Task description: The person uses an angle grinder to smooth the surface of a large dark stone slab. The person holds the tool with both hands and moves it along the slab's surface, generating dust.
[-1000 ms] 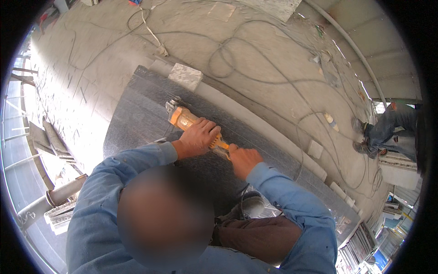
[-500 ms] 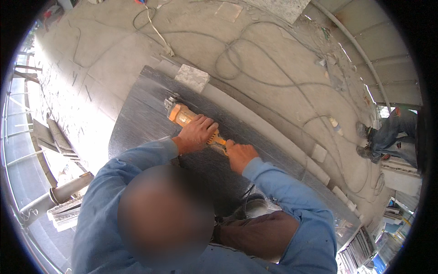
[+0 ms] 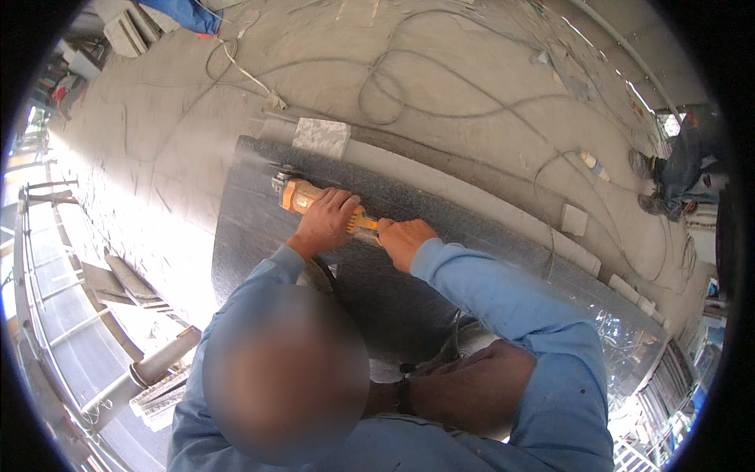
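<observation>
An orange angle grinder (image 3: 301, 197) is gripped by both my hands above a dark grey stone slab (image 3: 250, 236). My left hand (image 3: 324, 222) wraps round the middle of its body. On the rear handle, my right hand (image 3: 406, 240) is closed with its fingers curled. The grinder's head and disc (image 3: 288, 171) are at the slab's surface near its far left end, with pale dust blowing off to the left. Whether the disc touches the stone cannot be made out exactly.
A pale speckled stone block (image 3: 322, 138) sits at the slab's far edge, beside a long pale strip (image 3: 472, 191). Looped cables (image 3: 383, 98) lie over the dusty floor. At the far right stands another person (image 3: 692, 169). A metal pipe (image 3: 169, 355) is at lower left.
The view has turned, so the slab sits at a flatter angle. The grinder's head has shifted slightly left and nearer the slab's far edge. Both hands keep their hold.
</observation>
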A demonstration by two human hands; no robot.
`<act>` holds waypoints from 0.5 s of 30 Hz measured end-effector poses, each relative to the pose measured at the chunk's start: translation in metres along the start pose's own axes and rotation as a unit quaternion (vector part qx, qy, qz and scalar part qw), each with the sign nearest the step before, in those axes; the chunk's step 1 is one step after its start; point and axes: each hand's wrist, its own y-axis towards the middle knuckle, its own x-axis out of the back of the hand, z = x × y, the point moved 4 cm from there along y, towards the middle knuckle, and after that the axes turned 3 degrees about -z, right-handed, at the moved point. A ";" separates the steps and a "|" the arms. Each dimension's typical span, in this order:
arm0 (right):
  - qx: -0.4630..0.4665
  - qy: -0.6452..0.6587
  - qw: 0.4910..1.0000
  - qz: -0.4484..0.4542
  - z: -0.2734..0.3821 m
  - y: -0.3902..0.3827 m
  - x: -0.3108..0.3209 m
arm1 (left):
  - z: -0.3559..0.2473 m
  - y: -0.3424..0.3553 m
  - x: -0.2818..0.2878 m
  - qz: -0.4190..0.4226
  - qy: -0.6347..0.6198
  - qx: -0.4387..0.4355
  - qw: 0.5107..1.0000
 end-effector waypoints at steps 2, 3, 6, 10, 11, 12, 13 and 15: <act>-0.006 0.008 1.000 -0.001 0.000 0.001 -0.004 | 0.000 0.000 0.002 0.006 -0.008 -0.003 1.000; 0.000 0.007 1.000 -0.012 -0.001 0.001 -0.004 | -0.001 0.002 0.003 0.008 -0.006 0.002 1.000; 0.012 0.005 1.000 -0.025 -0.002 -0.003 0.000 | -0.005 0.004 0.005 0.014 -0.002 0.010 1.000; 0.003 0.002 1.000 0.002 0.000 -0.015 0.004 | -0.013 0.001 0.003 0.015 -0.004 0.003 1.000; -0.001 -0.001 1.000 0.006 -0.001 -0.020 0.003 | -0.017 0.001 0.001 0.014 -0.006 0.001 1.000; -0.006 -0.001 1.000 0.006 -0.004 -0.024 0.001 | -0.023 0.003 0.000 0.018 -0.004 0.000 1.000; -0.011 -0.001 1.000 0.008 -0.007 -0.030 0.000 | -0.029 0.004 -0.002 0.021 -0.001 -0.002 1.000; -0.022 -0.004 1.000 0.017 -0.011 -0.041 -0.002 | -0.040 0.007 -0.007 0.014 -0.004 -0.009 1.000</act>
